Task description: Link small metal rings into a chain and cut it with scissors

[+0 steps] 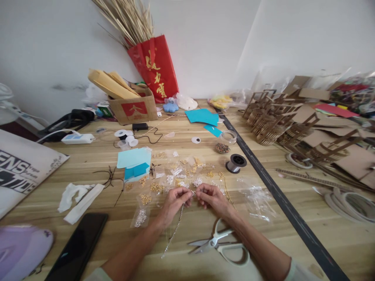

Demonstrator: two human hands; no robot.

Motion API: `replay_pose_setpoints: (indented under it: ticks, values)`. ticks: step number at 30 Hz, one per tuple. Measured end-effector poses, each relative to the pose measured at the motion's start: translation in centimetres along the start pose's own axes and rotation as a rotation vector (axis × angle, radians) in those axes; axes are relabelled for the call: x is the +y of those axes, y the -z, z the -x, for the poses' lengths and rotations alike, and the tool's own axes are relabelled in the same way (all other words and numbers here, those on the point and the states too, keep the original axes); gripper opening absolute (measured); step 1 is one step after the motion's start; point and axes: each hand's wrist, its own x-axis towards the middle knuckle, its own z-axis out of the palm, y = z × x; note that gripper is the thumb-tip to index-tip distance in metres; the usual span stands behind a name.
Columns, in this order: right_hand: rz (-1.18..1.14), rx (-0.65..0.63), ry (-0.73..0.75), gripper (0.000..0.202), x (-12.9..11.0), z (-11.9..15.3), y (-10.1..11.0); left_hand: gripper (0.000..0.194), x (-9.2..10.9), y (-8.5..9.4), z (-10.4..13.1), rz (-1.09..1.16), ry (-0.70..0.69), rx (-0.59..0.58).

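My left hand [176,201] is closed in a pinch on a thin silver chain [175,232], which hangs from the fingers and trails down toward the front of the table. Opposite it, my right hand [213,198] is also closed, thumb and forefinger pinching a small silver piece [193,192] that shows between the two hands. Its exact shape is too small to tell. Small bags of gold findings [156,187] and silver findings [141,217] lie just beyond and left of the hands. A gold chain [227,191] rests behind my right wrist. White-handled scissors [211,244] lie partly open below my right forearm.
A wire spool [236,163] and a bead tub [222,148] stand beyond my right hand. Clear plastic bags [258,201] lie to the right. A black phone [77,248] and blue cards [134,158] are on the left. Small wooden baskets [269,117] crowd the right side.
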Motion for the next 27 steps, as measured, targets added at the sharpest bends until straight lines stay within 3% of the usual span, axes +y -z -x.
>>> replay_pose_setpoints:
  ticks: [27]
  values:
    - [0.004, -0.015, -0.007, 0.035, 0.32, -0.02, -0.14, 0.022, 0.22, -0.13, -0.06, 0.044, 0.027, 0.054]
